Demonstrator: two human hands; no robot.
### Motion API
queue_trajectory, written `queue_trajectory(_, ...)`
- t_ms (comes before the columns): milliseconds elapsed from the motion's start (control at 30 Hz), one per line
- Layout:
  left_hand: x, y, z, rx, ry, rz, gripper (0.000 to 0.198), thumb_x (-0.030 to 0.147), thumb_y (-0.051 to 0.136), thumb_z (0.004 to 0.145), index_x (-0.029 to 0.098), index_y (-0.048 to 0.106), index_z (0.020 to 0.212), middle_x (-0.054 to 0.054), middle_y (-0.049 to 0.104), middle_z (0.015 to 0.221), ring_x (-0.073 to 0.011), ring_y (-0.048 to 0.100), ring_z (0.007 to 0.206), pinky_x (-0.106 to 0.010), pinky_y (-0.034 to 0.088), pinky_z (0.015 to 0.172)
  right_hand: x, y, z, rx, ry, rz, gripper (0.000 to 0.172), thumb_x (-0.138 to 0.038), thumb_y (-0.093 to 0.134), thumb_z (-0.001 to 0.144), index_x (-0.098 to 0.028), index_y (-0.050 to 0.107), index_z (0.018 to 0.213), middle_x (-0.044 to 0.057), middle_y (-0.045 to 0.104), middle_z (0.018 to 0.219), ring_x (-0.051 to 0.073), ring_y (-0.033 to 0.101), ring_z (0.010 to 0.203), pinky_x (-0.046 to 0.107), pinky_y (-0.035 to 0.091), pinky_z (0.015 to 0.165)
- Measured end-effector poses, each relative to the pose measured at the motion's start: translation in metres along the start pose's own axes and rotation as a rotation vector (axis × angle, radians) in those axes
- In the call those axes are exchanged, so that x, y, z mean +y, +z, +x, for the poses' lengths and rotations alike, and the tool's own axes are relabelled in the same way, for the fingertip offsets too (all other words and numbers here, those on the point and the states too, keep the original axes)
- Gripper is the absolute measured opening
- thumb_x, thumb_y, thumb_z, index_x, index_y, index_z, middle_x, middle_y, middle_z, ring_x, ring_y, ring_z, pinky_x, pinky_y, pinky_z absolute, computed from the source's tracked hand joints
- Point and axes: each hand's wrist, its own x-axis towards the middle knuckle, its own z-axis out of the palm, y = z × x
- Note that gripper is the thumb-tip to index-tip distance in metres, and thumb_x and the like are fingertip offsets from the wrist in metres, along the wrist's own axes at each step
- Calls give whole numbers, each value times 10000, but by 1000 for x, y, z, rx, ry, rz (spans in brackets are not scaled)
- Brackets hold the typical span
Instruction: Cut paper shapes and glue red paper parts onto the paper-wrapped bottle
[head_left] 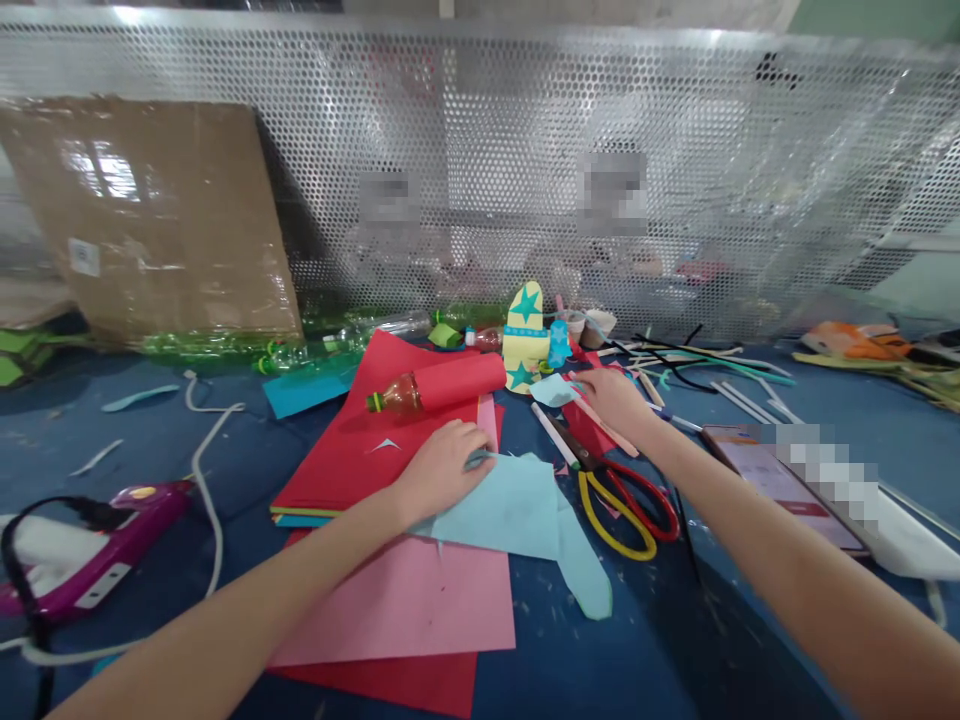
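My left hand (442,475) is closed over the left end of a light blue sheet of paper (510,505), which lies partly on a pink sheet (420,600). A cut light blue strip with a rounded end (589,575) sticks out from under that sheet. Farther off, my right hand (613,400) pinches a small light blue paper scrap (553,391) above red and pink scraps. Scissors with one yellow and one red handle (616,500) lie between my hands, beside a white marker (555,436).
A bottle wrapped in red paper (457,384) rests on stacked red sheets (330,470). Behind stands a yellow paper shape with blue stars (525,345). A phone (780,490) lies right, a purple power strip (112,550) left. Cardboard (165,220) leans against the perforated metal screen (480,130).
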Motion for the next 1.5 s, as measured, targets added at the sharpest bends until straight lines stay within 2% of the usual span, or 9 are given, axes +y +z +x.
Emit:
queue_trajectory(100, -2, 9, -2, 54, 58, 44, 188, 254, 477, 913, 169, 630, 981, -88, 651, 969, -250, 553, 939, -385, 432, 854, 4, -1, 30, -56, -9, -133, 286, -301, 565, 928, -180, 573, 1186, 89, 590, 1212, 214, 616, 996, 417, 528, 832)
queue_trajectory(233, -5, 12, -4, 90, 106, 79, 197, 244, 458, 930, 173, 642, 922, -67, 650, 897, -228, 549, 868, -352, 440, 797, 7, 3, 57, -129, -19, -252, 287, -302, 564, 928, -185, 570, 1190, 84, 590, 1211, 214, 617, 994, 418, 530, 827)
queue_trajectory(533, -4, 13, -4, 106, 118, 134, 178, 216, 486, 924, 152, 646, 879, -58, 652, 874, -214, 542, 830, -338, 437, 784, 15, 9, 75, -228, -105, -389, 294, -301, 574, 923, -183, 568, 1191, 83, 591, 1206, 218, 617, 997, 415, 530, 824)
queue_trajectory(633, -4, 13, -4, 96, 120, 135, 184, 217, 478, 928, 157, 644, 877, -56, 652, 874, -214, 543, 831, -339, 437, 780, 18, 11, 74, -214, -134, -410, 302, -302, 574, 922, -174, 565, 1195, 86, 591, 1205, 219, 618, 994, 420, 531, 823)
queue_trajectory(767, -4, 13, -4, 95, 116, 137, 190, 222, 475, 927, 158, 645, 872, -61, 650, 873, -216, 542, 836, -341, 440, 770, 18, 8, 68, -126, -158, -404, 312, -302, 579, 919, -160, 564, 1196, 95, 591, 1205, 222, 618, 995, 423, 529, 826)
queue_trajectory(1167, -5, 15, -4, 138, 132, 142, 172, 212, 504, 913, 143, 661, 926, -70, 658, 885, -230, 557, 854, -356, 461, 777, 14, -39, 42, 222, -215, -177, 276, -298, 564, 929, -176, 576, 1175, 81, 600, 1192, 212, 620, 986, 420, 530, 825)
queue_trajectory(1300, -3, 11, -5, 158, 129, 125, 240, 251, 457, 945, 165, 674, 888, -64, 673, 887, -216, 568, 850, -345, 462, 764, 8, -43, 30, 203, -264, -91, 234, -297, 564, 930, -166, 598, 1121, 68, 628, 1126, 193, 634, 934, 399, 536, 799)
queue_trajectory(1400, 1, 3, -4, 181, 105, 106, 303, 300, 423, 961, 163, 683, 886, -83, 683, 932, -225, 576, 902, -373, 456, 816, -2, -42, 16, 151, -345, -33, 132, -190, 531, 926, -144, 640, 983, 58, 669, 977, 191, 635, 900, 374, 515, 811)
queue_trajectory(1500, 8, -7, -3, 242, -14, -122, 323, 389, 459, 935, 155, 681, 918, -97, 685, 976, -239, 588, 967, -406, 449, 890, -17, -40, -2, 92, -456, 24, 178, -85, 497, 859, -151, 662, 862, 77, 678, 878, 217, 625, 892, 348, 490, 821)
